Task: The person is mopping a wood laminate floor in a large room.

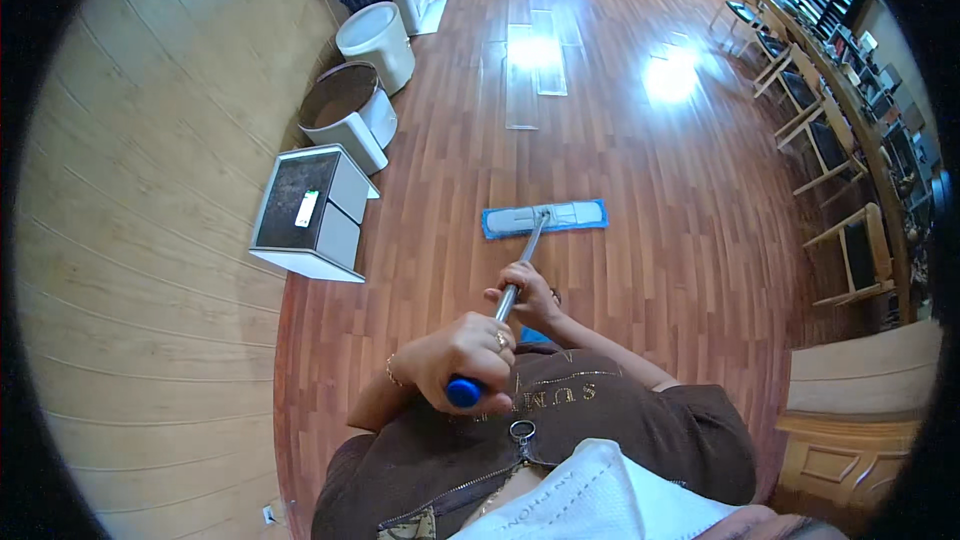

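Note:
A flat mop with a blue-edged pad and a grey head plate lies on the wood floor in front of me. Its metal pole slopes up toward my chest. Near the pole's top, by its blue end cap, my left hand is wrapped round it; a ring and a bracelet show on that hand. Lower down the pole, my right hand is closed round the shaft with the thumb to the left.
Along the left wall stand a white cabinet with a dark top, a round brown-topped seat and a white drum-shaped stool. Several wooden chairs line a long cluttered counter at right. A wooden cabinet stands at lower right.

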Action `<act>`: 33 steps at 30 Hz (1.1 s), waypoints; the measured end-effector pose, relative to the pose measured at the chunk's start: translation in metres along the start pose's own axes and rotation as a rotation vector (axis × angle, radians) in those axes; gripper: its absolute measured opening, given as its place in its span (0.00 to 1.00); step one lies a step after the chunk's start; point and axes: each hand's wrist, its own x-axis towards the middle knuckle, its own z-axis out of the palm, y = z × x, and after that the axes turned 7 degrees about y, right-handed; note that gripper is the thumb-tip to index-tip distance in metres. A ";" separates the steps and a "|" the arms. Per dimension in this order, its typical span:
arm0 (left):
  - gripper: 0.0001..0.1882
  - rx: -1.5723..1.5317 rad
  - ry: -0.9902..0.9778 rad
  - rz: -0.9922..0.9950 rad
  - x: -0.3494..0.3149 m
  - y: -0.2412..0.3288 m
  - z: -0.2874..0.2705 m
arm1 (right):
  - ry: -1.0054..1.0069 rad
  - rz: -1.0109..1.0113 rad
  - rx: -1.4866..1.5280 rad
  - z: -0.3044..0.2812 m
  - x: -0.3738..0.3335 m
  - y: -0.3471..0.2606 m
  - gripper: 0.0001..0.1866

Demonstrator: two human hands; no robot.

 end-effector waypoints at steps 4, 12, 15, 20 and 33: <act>0.19 -0.046 0.046 0.012 0.023 -0.025 -0.025 | -0.062 0.000 -0.013 -0.012 0.038 0.020 0.16; 0.17 0.077 0.049 -0.101 0.089 -0.130 -0.070 | -0.062 -0.029 -0.009 -0.043 0.138 0.141 0.15; 0.15 0.181 0.133 -0.149 0.103 -0.189 -0.075 | -0.034 -0.055 0.062 -0.055 0.173 0.202 0.14; 0.11 0.308 0.298 -0.238 0.133 -0.263 -0.079 | 0.030 -0.058 -0.042 -0.071 0.220 0.308 0.13; 0.12 0.415 0.132 -0.215 0.169 -0.341 -0.120 | -0.051 0.108 -0.202 -0.094 0.274 0.359 0.13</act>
